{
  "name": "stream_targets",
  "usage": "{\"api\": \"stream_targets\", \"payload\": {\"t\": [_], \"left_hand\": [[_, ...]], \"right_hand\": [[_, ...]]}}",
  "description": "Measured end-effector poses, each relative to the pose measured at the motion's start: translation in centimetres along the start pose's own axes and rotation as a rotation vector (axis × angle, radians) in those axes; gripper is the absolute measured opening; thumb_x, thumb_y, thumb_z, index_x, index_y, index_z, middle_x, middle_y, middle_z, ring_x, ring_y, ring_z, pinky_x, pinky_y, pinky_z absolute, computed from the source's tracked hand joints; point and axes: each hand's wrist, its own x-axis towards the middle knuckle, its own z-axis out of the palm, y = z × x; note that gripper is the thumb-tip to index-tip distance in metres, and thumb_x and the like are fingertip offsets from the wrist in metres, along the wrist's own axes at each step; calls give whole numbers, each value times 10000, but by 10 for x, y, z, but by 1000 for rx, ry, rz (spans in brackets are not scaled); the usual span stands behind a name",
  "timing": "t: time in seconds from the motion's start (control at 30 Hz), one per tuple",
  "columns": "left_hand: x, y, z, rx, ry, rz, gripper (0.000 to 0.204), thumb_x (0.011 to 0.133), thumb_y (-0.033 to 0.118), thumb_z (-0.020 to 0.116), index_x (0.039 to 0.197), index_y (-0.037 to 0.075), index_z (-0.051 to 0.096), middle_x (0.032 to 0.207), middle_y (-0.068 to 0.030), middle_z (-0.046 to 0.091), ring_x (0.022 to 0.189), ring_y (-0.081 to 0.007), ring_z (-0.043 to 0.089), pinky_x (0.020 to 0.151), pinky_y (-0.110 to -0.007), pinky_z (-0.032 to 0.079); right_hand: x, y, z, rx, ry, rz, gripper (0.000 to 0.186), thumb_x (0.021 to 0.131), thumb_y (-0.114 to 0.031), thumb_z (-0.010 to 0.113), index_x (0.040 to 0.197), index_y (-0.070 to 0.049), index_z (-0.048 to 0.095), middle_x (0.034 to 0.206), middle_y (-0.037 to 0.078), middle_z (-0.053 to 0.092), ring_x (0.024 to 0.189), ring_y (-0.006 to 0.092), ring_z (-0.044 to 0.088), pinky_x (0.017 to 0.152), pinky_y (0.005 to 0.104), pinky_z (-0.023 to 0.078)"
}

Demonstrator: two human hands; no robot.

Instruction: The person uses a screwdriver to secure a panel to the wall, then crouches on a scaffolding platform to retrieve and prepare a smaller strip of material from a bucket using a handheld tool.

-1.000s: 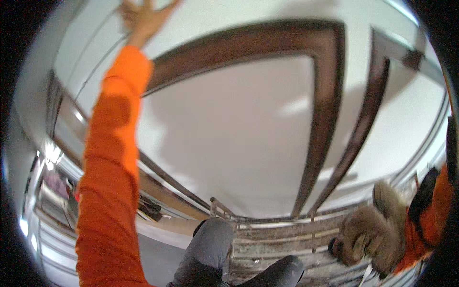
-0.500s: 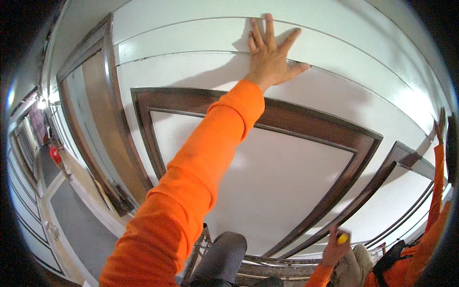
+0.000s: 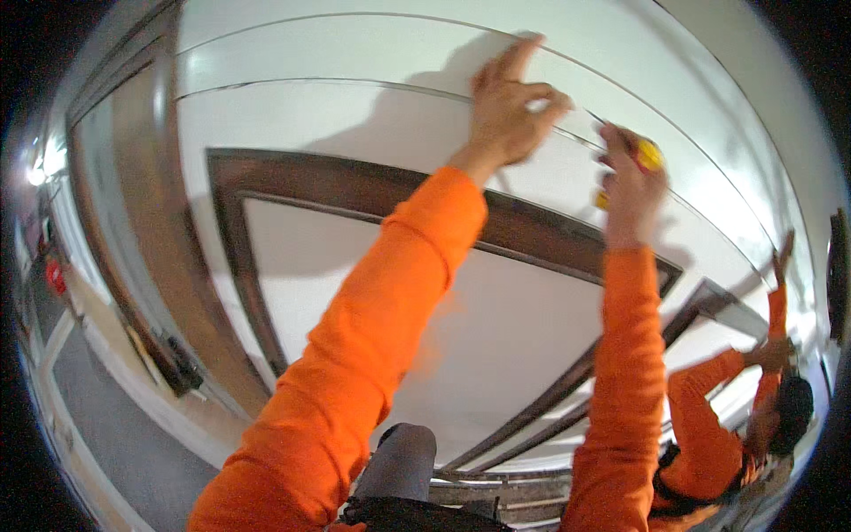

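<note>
My left hand [image 3: 516, 115] is up on the white panelled wall [image 3: 372, 49], two fingers stretched along a groove, its thumb and another finger pinched in a ring. Whatever is in that pinch, if anything, I cannot make out. Just to its right my right hand [image 3: 631, 177] grips a yellow tool [image 3: 649, 155] with a thin dark tip pointing up toward the groove. A dark brown rectangular moulding [image 3: 355, 180] lies on the wall below both hands.
A co-worker in orange [image 3: 709, 426] at the right reaches a hand to the wall. A wooden doorway [image 3: 133, 204] and a lit corridor [image 3: 89, 381] are at the left. My grey-clad knee [image 3: 399, 461] is above wooden platform boards [image 3: 523, 492].
My right hand has risen with the yellow tool beside my left. My left thumb and a finger have come together from spread. The co-worker has leaned further into view.
</note>
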Motion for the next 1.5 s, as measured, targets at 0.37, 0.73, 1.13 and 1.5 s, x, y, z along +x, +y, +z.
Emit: {"api": "stream_targets", "payload": {"t": [0.37, 0.73, 1.13, 1.5], "left_hand": [[10, 13, -14, -307, 33, -132, 340, 937, 375, 608, 853, 119, 815, 1608, -79, 434, 1461, -337, 354, 1236, -483, 138], [16, -52, -44, -150, 88, 186, 387, 955, 234, 603, 1214, -52, 628, 1002, -99, 708, 955, -199, 662, 997, -364, 451], [12, -46, -51, -388, -100, -264, 339, 971, 254, 582, 1238, 59, 655, 1217, -96, 644, 1223, -200, 588, 1140, -342, 342], [16, -62, -47, -397, -103, -260, 609, 1012, 222, 580, 1580, 93, 403, 909, -40, 740, 1069, -129, 623, 1157, -367, 317]], "right_hand": [[-14, 10, 75, 211, 84, -97, 166, 893, -113, 798, 1026, -31, 743, 839, 54, 737, 628, 81, 626, 488, 197, 419], [-54, 7, 52, 67, 193, -239, 431, 1021, -337, 592, 821, 9, 751, 677, 55, 673, 585, 101, 538, 542, 267, 394], [-84, 18, 32, 348, 83, -194, 283, 918, -50, 772, 1172, 41, 688, 1060, 143, 740, 955, 191, 734, 861, 284, 595], [-78, 14, 47, 450, 35, -135, 289, 905, -50, 790, 1166, 31, 697, 1062, 135, 746, 974, 168, 726, 865, 273, 592]]}}
